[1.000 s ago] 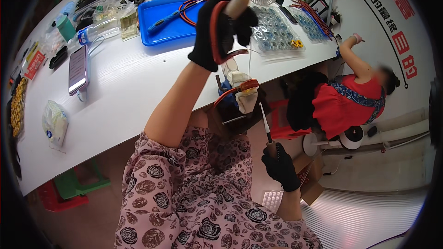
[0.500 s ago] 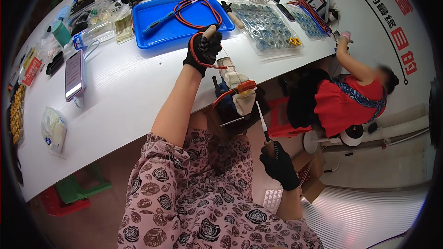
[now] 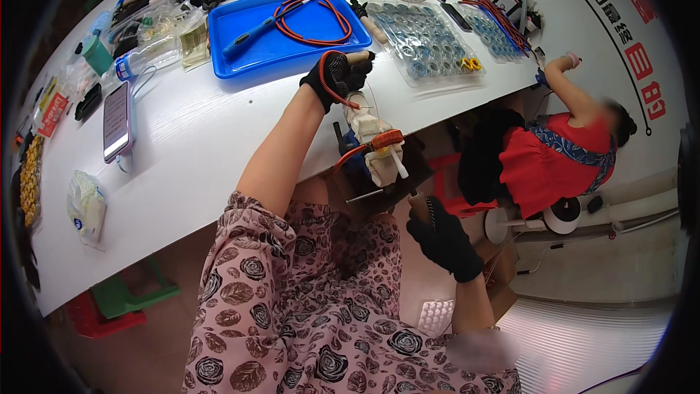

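Broadly, a long white table (image 3: 189,146) spans the upper left, with a shallow blue plastic tray (image 3: 226,64) on it, beyond the left hand. At the near edge, between the two hands, stands a clamp wrapped in off-white padding (image 3: 382,168).

Work piece: a red-brown, cord-like strap (image 3: 386,138), its thick portion lying across the padding. This lies below and right of the left grip, up and left of the right one. Surface smooth, fairly glossy; a thinner tail bends off to lower left. A second slim red-brown length (image 3: 327,89) curves round the left hand, its end close to the top of the padding. Cannot tell whether the two lengths join.

Left hand (image 3: 339,75), in a black dotted glove: forearm stretched forward over the table edge, fingers curled in and closed on the slim length. Right hand (image 3: 446,242), also black-gloved: held lower, nearer the body, fingers wrapped firmly round a brown-handled tool with a pale shaft (image 3: 421,210). Tool slants up and left; shaft reaches the strap's lower side. Cannot tell whether its tip goes in.

Finest item: a thin thread (image 3: 374,102) between left hand and strap.
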`<state>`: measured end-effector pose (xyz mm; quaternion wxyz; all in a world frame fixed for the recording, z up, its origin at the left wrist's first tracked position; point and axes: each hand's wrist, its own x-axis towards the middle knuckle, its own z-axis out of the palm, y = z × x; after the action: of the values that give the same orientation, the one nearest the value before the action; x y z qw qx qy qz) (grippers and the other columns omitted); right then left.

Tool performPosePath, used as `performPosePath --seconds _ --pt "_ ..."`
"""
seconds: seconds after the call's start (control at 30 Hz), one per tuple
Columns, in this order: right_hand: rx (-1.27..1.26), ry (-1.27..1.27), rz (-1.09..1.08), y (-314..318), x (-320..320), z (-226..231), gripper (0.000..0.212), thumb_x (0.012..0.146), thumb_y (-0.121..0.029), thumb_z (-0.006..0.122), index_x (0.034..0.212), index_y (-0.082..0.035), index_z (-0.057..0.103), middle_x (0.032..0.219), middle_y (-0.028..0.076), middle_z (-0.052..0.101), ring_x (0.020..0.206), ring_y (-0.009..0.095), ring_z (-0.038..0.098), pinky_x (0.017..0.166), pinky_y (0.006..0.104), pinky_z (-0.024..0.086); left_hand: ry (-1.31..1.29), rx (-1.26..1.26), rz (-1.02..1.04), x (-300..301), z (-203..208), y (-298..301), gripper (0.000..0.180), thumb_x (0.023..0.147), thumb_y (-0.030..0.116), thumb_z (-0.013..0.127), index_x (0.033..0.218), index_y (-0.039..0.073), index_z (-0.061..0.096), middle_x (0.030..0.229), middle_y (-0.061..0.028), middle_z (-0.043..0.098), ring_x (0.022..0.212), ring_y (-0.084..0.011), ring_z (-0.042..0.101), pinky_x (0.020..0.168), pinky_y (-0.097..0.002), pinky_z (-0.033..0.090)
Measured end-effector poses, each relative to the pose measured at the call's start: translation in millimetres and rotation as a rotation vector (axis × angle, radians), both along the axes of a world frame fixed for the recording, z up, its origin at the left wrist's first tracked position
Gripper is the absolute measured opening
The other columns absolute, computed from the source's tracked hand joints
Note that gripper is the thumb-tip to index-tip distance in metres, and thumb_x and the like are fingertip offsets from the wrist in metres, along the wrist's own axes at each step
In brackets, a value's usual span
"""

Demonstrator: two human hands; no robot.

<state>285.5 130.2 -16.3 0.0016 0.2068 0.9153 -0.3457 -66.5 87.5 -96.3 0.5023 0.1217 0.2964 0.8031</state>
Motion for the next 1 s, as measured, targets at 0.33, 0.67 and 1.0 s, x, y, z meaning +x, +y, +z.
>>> performPosePath --seconds 0.33,0.67,1.0 --pt "-1.006 -0.432 -0.408 -33 137 2 0.027 0.091 -0.033 0.052 0.101 -0.008 0.053 0.067 -0.004 0.049 0.05 0.01 0.046 0.041 0.0219 0.037 0.688 -0.321 0.551 76 73 -133 0.037 0.092 0.029 0.049 0.116 0.002 0.054 0.098 -0.0082 0.066 0.043 -0.0038 0.042 0.039 -0.0187 0.033" --pt "-0.678 -0.281 -0.368 -43 195 13 0.021 0.082 -0.009 0.062 0.101 -0.008 0.053 0.071 -0.001 0.053 0.053 0.007 0.049 0.043 0.0206 0.037 2.016 -0.105 0.671 223 19 -89 0.038 0.073 0.011 0.057 0.111 0.01 0.057 0.102 -0.0069 0.056 0.081 -0.0205 0.058 0.067 -0.0322 0.048" --pt "-0.445 -0.049 -0.691 -31 151 -9 0.028 0.08 -0.006 0.062 0.106 -0.005 0.052 0.084 0.002 0.058 0.068 0.011 0.057 0.061 0.0245 0.047 1.998 -0.04 0.788 192 54 -126 0.032 0.074 0.015 0.059 0.106 0.008 0.061 0.098 -0.0063 0.061 0.081 -0.0206 0.06 0.067 -0.0309 0.049"
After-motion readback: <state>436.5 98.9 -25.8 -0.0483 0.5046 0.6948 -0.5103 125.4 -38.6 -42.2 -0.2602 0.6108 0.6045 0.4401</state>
